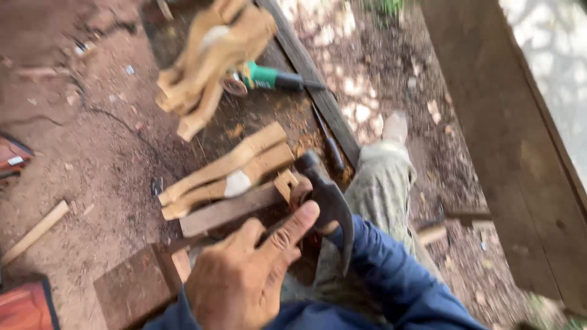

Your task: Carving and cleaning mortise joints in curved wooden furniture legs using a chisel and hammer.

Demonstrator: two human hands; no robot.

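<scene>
Near the left edge, a red flat case [12,157] with a small pale label; at the bottom-left corner, another red-orange flat thing [24,305] with a dark rim. Both too blurred to tell more.

Left hand [244,281] low in the middle, back toward the camera, fingers partly spread and stretched forward, gripping nothing that shows; fingertips close over a dark plank [229,211]. Right hand hidden behind the blue sleeve [391,275] and the hammer head, so grip not visible: cannot tell. Hammer [327,198] just right of the left hand, dark steel head up, claw curving down toward the sleeve, head close to a small pale block [286,182] at the plank's end.

Above the plank, two pale carved pieces [229,168] lying side by side, slanting up to the right, one with a white patch. Farther up, a bigger carved figure [211,55] of pale wood, blurred. Just right of it, a green grinder [269,77] with a black grip, its disc end touching or behind the carving. Long dark beam [318,91] running diagonally past the grinder; a thin dark tool [330,146] lying beside it.

Bent knee in camouflage trousers [382,183] right of the hammer. Wide dark board [513,153] standing along the right side. Pale stick [33,232] on the reddish dirt [98,153] at left; brown slab [131,284] beside the left wrist.
</scene>
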